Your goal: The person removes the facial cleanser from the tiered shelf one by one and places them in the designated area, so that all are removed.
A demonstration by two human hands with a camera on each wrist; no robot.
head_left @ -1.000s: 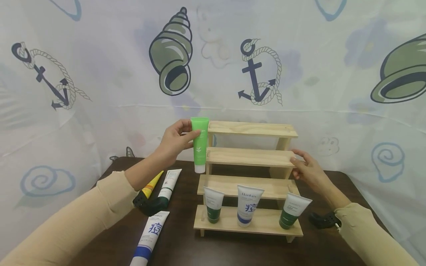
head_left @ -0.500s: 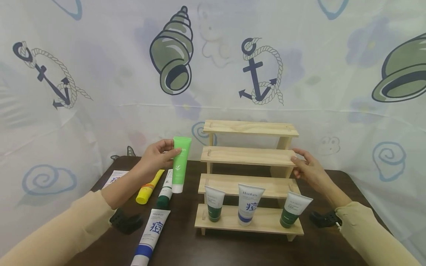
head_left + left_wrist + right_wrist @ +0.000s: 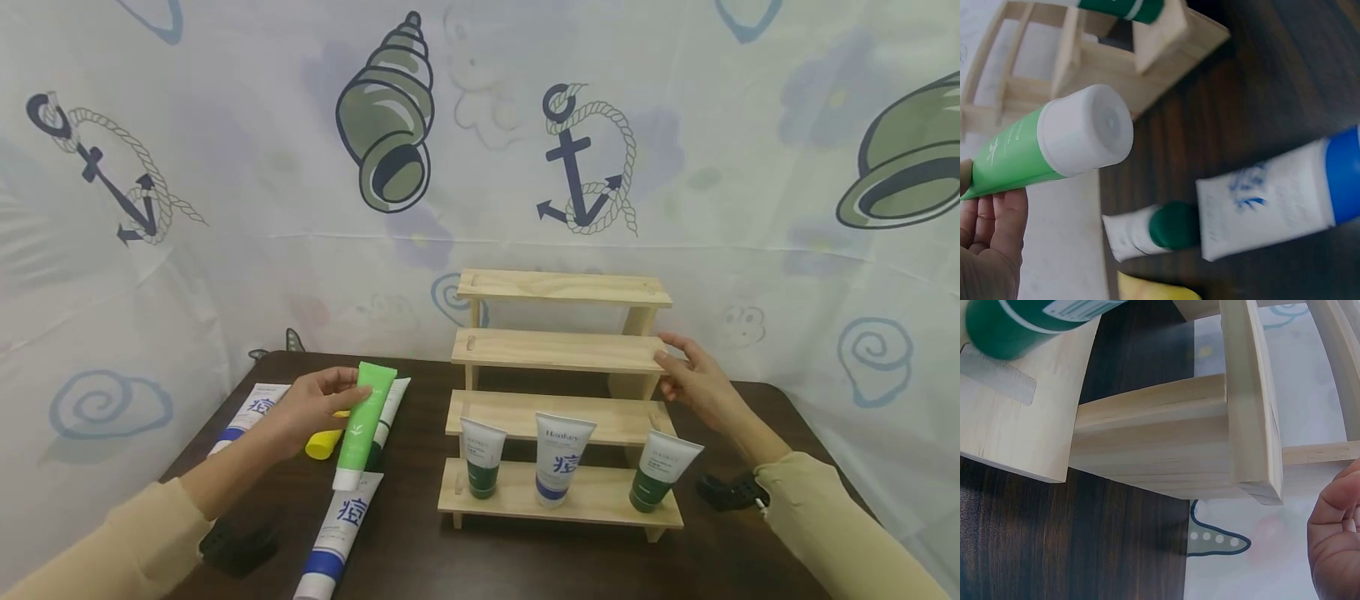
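Between thumb and fingers, my left hand pinches a light green squeeze tube with a white cap. The tube tilts with its cap down, above several tubes lying on the table; in the left wrist view its white cap faces the camera. My right hand holds the right end of the second shelf from the top of a wooden tiered rack. On the rack's lowest step stand a small white and green tube, a white and blue tube and another white and green tube.
A white and blue tube lies at the front left of the dark table. Behind it lie a white tube with a green cap, a yellow tube and another white and blue tube. A patterned curtain hangs behind.
My left hand has carried the green tube from beside the rack's upper shelves down and left, over the lying tubes. My right hand has stayed on the rack.
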